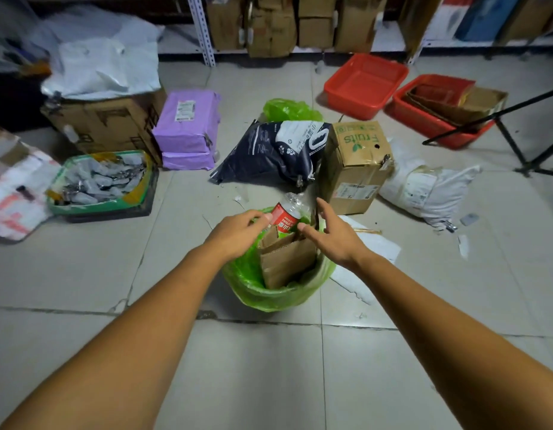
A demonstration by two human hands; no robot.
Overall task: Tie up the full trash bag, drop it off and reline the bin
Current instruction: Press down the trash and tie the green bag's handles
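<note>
A small bin lined with a green trash bag point(256, 290) stands on the tiled floor at the middle of the view. It is stuffed with folded cardboard point(287, 262) and a plastic bottle with a red label point(286, 217) poking out at the far side. My left hand point(238, 234) hovers over the bin's left rim, fingers curled toward the bottle. My right hand point(334, 234) is over the right rim with fingers spread. Neither hand holds anything. A second, crumpled green bag point(289, 109) lies on the floor farther back.
Around the bin lie a dark printed sack point(269, 153), a "fruits" carton point(359, 162), purple parcels point(188, 128), a green crate of grey packets point(101, 181), white mail bags point(430, 190), two red basins point(365, 85) and a black stand's legs point(514, 144). Shelves of cartons line the back.
</note>
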